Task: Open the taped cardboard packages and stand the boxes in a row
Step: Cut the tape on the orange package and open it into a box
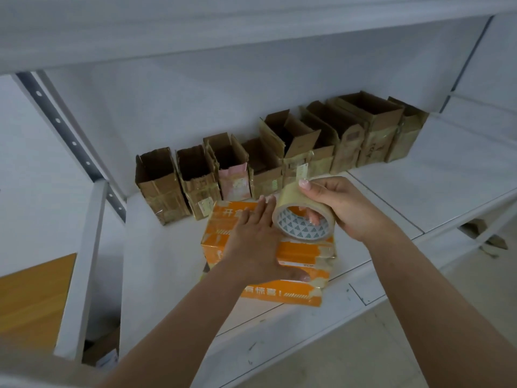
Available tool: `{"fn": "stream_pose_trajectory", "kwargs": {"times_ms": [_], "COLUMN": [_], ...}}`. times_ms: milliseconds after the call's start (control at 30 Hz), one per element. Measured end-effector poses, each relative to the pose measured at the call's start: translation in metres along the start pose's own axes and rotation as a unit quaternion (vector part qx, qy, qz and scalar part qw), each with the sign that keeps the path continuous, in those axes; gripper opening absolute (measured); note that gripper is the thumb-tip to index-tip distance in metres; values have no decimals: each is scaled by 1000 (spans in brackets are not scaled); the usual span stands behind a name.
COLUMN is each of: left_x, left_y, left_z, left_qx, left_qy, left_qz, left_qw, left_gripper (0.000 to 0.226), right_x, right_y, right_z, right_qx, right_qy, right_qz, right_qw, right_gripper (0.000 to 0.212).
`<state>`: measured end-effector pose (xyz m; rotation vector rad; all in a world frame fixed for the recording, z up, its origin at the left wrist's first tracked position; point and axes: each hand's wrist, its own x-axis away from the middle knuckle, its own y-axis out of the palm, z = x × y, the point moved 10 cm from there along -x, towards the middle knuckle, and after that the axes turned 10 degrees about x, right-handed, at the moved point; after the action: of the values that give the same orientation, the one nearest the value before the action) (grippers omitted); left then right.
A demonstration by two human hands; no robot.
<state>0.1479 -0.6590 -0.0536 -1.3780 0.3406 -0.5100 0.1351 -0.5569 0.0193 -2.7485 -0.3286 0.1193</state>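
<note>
Nine or so opened boxes [279,152] were stood in a row along the shelf's [419,191] back edge, while one taped orange package [293,264], near the front edge, was pressed flat-palmed by the left hand [256,242] and a tape roll [303,217] was grasped by the right hand [340,205].

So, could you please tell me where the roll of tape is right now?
In the head view, the roll of tape is just right of centre, gripped by the right hand over the orange box, in front of the row of opened boxes.
</note>
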Motion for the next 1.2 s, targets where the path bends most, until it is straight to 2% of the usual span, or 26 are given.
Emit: {"fn": "stream_pose_trajectory", "kwargs": {"times_ms": [100,233,267,367,467,567,700,767,800,833,867,900,933,967,1000,1033,1100,1167,1200], "left_x": [1,3,4,3,1,0,-1,6,13,23,37,54,74,92,105,110,107,100,100], "left_y": [-2,-7,-7,-5,-4,-3,-3,-13,-27,-46,-63,-76,-80,-75,-59,-34,29,78,91], "left_z": [-2,-3,-3,-3,-3,-3,-3,1,1,-7,-24,-51,-83,-115,-144,-167,-187,-175,-166], "left_qx": [-16,-22,-24,-26,-30,-33,-28,68,189,335,450,514,532,517,485,456,379,298,259], "left_qy": [-11,-20,-20,-17,-17,-19,-28,-10,-5,-8,-27,-59,-101,-156,-236,-321,-432,-437,-425], "left_qz": [2,5,5,3,1,-5,-11,2,39,103,188,288,385,453,475,445,285,147,116], "left_qw": [1000,1000,1000,1000,999,999,999,998,981,937,873,806,748,710,695,701,767,835,860], "left_gripper": [113,113,114,116,115,115,117,115,105,89,74,61,51,43,38,37,39,36,35], "right_x": [0,11,16,29,38,46,42,41,41,42,43,45,46,46,46,47,46,46,46], "right_y": [-9,-44,-56,-85,-83,-60,-48,-49,-50,-52,-52,-52,-52,-51,-51,-50,-48,-46,-45], "right_z": [1,-5,-2,17,59,105,122,119,119,118,119,119,119,119,118,117,115,112,111], "right_qx": [21,151,178,244,233,181,134,129,127,124,117,110,105,104,104,104,109,120,124], "right_qy": [29,66,79,119,171,228,234,226,220,216,212,210,208,206,205,206,207,209,212], "right_qz": [31,43,43,43,23,1,10,26,38,50,63,73,80,84,87,89,90,86,85], "right_qw": [999,985,980,962,957,957,963,965,966,967,968,969,969,969,969,969,968,967,966], "right_gripper": [42,70,71,53,39,40,40,39,40,39,37,36,35,34,34,34,34,34,34]}}
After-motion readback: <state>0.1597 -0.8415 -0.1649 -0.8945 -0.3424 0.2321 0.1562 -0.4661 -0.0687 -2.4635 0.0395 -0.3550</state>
